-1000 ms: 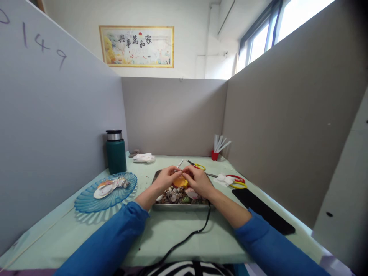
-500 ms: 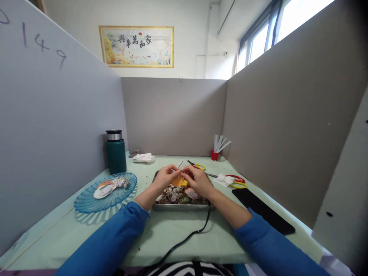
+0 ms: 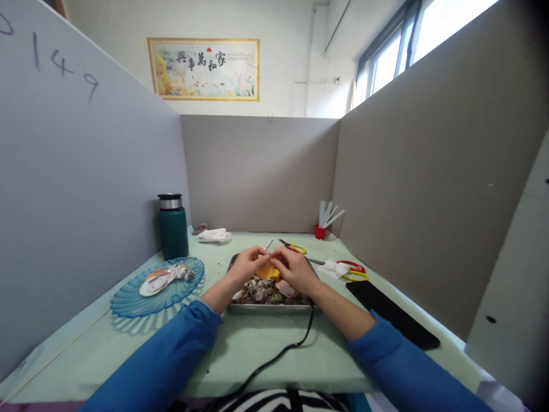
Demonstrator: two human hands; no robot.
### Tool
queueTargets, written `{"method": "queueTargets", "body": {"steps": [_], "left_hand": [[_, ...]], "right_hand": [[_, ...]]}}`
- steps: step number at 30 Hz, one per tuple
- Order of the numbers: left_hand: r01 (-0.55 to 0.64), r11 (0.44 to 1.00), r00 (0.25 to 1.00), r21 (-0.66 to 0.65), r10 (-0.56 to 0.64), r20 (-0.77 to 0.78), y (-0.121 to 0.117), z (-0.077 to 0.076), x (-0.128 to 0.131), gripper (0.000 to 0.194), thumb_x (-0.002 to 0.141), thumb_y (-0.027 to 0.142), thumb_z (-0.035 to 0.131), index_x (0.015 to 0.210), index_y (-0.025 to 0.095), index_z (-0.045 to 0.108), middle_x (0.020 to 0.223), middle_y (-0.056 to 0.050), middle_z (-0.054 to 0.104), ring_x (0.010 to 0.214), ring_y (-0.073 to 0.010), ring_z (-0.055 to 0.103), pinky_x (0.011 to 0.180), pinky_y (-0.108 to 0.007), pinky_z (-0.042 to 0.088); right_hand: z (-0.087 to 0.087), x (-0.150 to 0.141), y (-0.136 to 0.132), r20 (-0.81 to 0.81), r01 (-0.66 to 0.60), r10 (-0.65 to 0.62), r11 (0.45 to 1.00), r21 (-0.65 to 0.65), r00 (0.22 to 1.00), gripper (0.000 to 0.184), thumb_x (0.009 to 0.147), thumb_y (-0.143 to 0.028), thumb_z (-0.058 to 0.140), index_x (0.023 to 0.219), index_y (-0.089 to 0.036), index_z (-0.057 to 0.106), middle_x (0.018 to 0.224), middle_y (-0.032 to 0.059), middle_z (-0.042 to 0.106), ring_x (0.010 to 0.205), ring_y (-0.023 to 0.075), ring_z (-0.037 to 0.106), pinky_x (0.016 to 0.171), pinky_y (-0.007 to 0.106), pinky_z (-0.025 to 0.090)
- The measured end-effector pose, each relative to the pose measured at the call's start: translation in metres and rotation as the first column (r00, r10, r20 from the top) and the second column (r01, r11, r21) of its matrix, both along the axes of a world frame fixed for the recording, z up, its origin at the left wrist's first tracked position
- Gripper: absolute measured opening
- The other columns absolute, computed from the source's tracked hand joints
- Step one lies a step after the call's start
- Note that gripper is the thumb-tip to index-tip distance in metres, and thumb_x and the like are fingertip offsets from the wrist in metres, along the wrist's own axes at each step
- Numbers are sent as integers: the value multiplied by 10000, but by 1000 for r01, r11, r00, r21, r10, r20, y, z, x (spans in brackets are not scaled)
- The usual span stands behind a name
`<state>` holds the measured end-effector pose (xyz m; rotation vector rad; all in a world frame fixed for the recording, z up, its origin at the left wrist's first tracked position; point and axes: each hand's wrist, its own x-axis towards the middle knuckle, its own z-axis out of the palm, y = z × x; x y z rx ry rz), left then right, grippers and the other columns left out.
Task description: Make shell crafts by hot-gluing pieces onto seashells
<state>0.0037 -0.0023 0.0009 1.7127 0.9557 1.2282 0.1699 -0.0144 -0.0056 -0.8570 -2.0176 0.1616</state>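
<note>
Both hands meet over a metal tray filled with several small shells. My left hand and my right hand pinch an orange shell between their fingertips, just above the pile. The fingers of both hands are curled and closed on it. Blue sleeves cover both forearms.
A blue glass plate with shells lies at the left, a green flask behind it. Yellow scissors and red-and-yellow scissors lie beyond the tray, near a red cup of white sticks. A black phone and a black cable lie nearby.
The orange shell has been turned slightly between the fingertips; the hands stay in the same place over the tray.
</note>
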Motion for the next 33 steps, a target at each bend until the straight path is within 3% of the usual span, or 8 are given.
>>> {"method": "queueTargets", "body": {"steps": [13,20,33], "left_hand": [[17,998,999,-59,-15,46,-3,3,1,389,631,461,666,807,126,580,637,5,576,566,-104,538,515,-192,399],[31,999,999,14,-31,-6,-3,2,-1,408,660,440,647,915,134,562,581,17,554,524,-105,535,483,-193,398],[17,998,1000,53,-18,18,-2,2,1,348,663,414,653,834,123,572,617,-8,587,555,-115,552,503,-200,398]], "right_hand": [[1,0,0,-11,32,-31,1000,2,999,148,858,-285,488,914,-186,584,711,10,618,625,123,549,567,214,381],[2,0,0,-15,23,-23,1000,-5,1000,148,861,-277,482,908,-185,587,742,15,632,657,126,564,591,218,393],[0,0,3,-81,-1,-3,999,-44,997,156,852,-279,493,894,-171,597,728,9,634,642,116,563,596,217,403]]}}
